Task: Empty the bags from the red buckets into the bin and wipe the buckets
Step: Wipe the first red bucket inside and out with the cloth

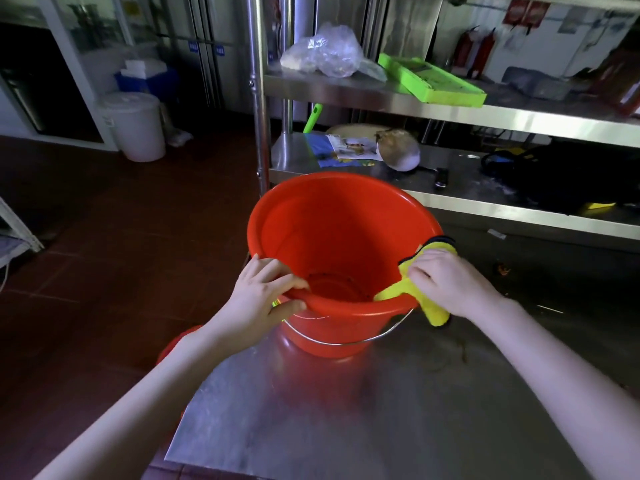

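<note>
A red bucket with a metal wire handle stands upright on the steel table, with no bag inside it. My left hand grips its near-left rim, fingers inside and thumb outside. My right hand holds a yellow cloth with a dark edge against the bucket's right rim, the cloth draped over the rim and hanging outside. A second red bucket shows partly below the table's left edge, behind my left forearm.
Behind the bucket, a steel rack carries a clear plastic bag, a green tray, papers and a dark bag. A white lidded bin stands on the red tile floor at the left. Small debris lies on the table at right.
</note>
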The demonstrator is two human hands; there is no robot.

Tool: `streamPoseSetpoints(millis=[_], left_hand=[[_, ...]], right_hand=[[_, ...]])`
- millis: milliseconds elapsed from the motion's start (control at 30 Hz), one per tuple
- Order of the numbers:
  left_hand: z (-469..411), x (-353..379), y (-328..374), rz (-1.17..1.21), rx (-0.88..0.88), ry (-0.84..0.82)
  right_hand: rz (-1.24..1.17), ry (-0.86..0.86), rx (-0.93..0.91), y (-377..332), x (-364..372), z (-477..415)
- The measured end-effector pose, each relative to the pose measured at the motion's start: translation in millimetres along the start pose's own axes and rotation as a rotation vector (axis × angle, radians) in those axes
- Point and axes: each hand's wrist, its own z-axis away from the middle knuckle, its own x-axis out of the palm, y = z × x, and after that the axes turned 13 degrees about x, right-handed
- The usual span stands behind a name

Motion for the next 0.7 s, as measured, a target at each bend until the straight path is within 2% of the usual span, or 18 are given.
streamPoseSetpoints(millis=[100,267,367,433,500,533,600,633,700], left_hand=[[-4,2,-4,-0.011,-0.002,0.014],[-11,1,-11,-0.013,0.052,-0.005],[-1,-5,-10,0.016,0.043,-0.014],[9,-17,-17,0.086,-0.002,-0.025],[17,-31,-27,0.252,-0.110,-0.031],[19,-37,-30,0.367,-0.208,0.018],[20,-41,-35,0.502,-0.465,0.251],[20,-37,-37,0.453,-0.572,0.341],[23,-22,-36,0.277,-0.702,0.352]], right_hand=[[0.022,0.178,0.082,-10,12,11],[0.134,0.366,0.128,-98,42,39],[0.123,0.299,0.104,-139,46,43],[0.171,0.230,-0.022,-148,46,41],[0.177,0.157,-0.163,-150,45,37],[0.172,0.112,-0.208,-152,45,37],[0.185,0.053,-0.247,-161,49,43],[0.195,0.048,-0.256,-166,53,48],[0.250,0.077,-0.285,-175,58,62]])
